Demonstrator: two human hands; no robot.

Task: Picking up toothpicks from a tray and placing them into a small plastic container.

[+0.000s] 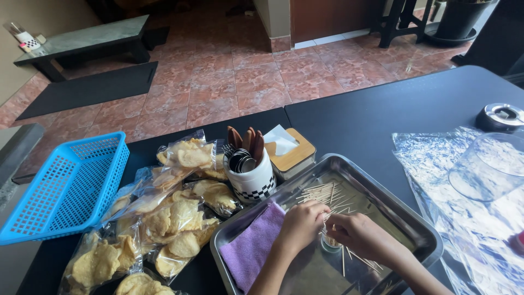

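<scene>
A steel tray [385,199] sits on the dark table, with loose wooden toothpicks [322,192] scattered in it and a purple cloth [252,247] at its left end. Both hands are over the tray's middle. My left hand [301,224] has its fingers curled around a small bunch of toothpicks. My right hand [356,234] pinches toothpicks too, just above a small round holder [329,243] that stands between the two hands and is mostly hidden.
Several clear bags of yellow crackers [164,218] lie left of the tray, beside a blue plastic basket [68,188]. A white cutlery cup [252,177] and a tissue box [290,150] stand behind. Clear plastic sheet [436,158], a glass bowl [491,166] and a metal ashtray [499,116] are at right.
</scene>
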